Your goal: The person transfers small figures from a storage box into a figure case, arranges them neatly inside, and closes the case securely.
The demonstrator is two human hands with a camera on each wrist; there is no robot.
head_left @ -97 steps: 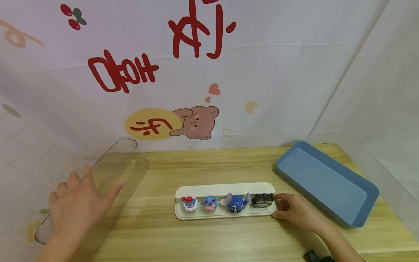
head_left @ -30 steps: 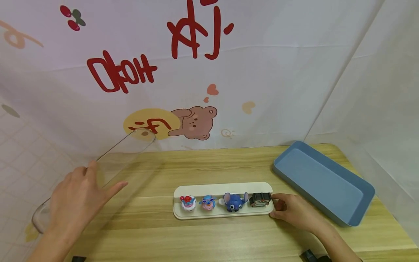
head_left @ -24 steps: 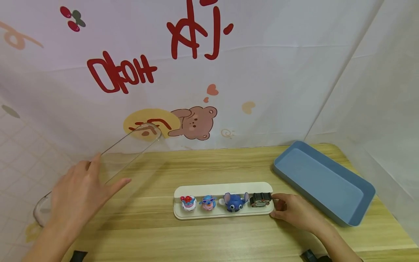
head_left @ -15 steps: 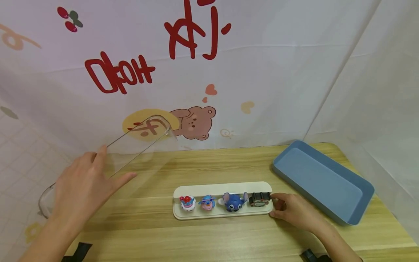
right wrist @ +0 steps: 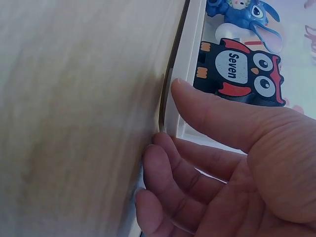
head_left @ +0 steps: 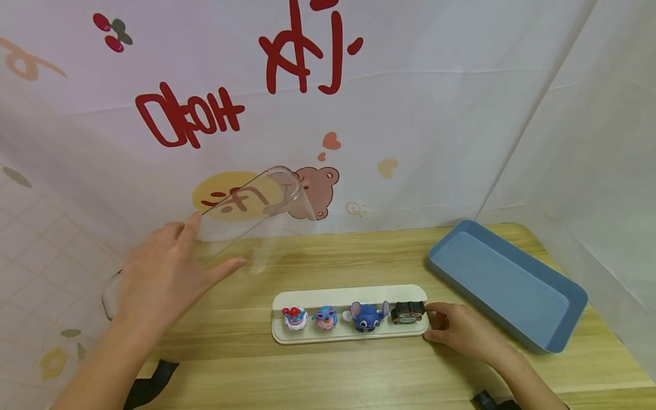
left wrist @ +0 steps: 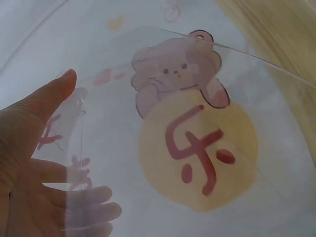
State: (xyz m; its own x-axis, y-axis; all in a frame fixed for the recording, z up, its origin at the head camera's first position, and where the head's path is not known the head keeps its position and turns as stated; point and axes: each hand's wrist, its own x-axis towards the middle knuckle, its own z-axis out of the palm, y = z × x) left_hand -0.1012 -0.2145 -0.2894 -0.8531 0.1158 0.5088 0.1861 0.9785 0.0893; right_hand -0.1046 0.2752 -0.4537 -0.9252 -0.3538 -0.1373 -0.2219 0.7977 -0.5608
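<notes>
I find the left hand (head_left: 164, 273) clamped on a clear cover (head_left: 246, 205), thumb on one face and fingers on the other, as the left wrist view shows through the plastic; the cover is raised off the table (head_left: 359, 376), tilted, its far end up against the backdrop and well apart from the base; the right hand (head_left: 461, 330) rests at the right end of the white base (head_left: 348, 296), thumb on the rim, fingers curled at the edge against the table top; I judge it to be steadying the base rather than lifting it.

Four small figures stand in a row on the base: a red-and-white one (head_left: 295, 318), a pink one (head_left: 326, 318), a blue one (head_left: 368, 316) and a black owl (head_left: 407, 312); the owl sits nearest the right thumb, and the right wrist view shows lettering on it.

Progress, as I judge it: the figures are seated and the cover is in hand, but not over the row; bringing the cover down onto the base is what is left, if covering is the aim; I cannot tell from this moment alone.

Surface: pale wood-grain table; a blue tray (head_left: 543, 336) lies at the right, just beside the right hand, apart from the base.

Room: a white cloth backdrop with red lettering, a bear (head_left: 312, 193) and a yellow disc; plain white drape at the right; tiled pattern at the left.
</notes>
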